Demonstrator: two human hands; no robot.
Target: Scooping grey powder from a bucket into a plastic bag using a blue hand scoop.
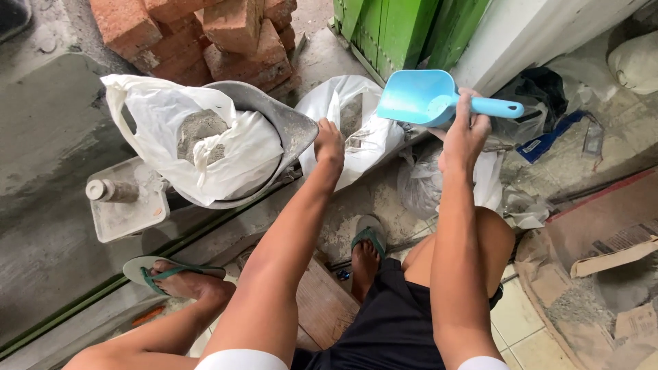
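Here, right hand [465,133] grip closed around blue scoop [428,99], left hand [329,145] gripping white bag [356,113].

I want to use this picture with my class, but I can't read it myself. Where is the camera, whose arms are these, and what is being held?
The camera sits on a person's head and looks down, so the arms and knees are their own. The right hand holds a blue plastic scoop by its handle. The left hand grips the edge of an open white sack. Beside it, a grey metal pan holds a white bag of grey powder. Red bricks are stacked behind, and the feet wear green sandals.
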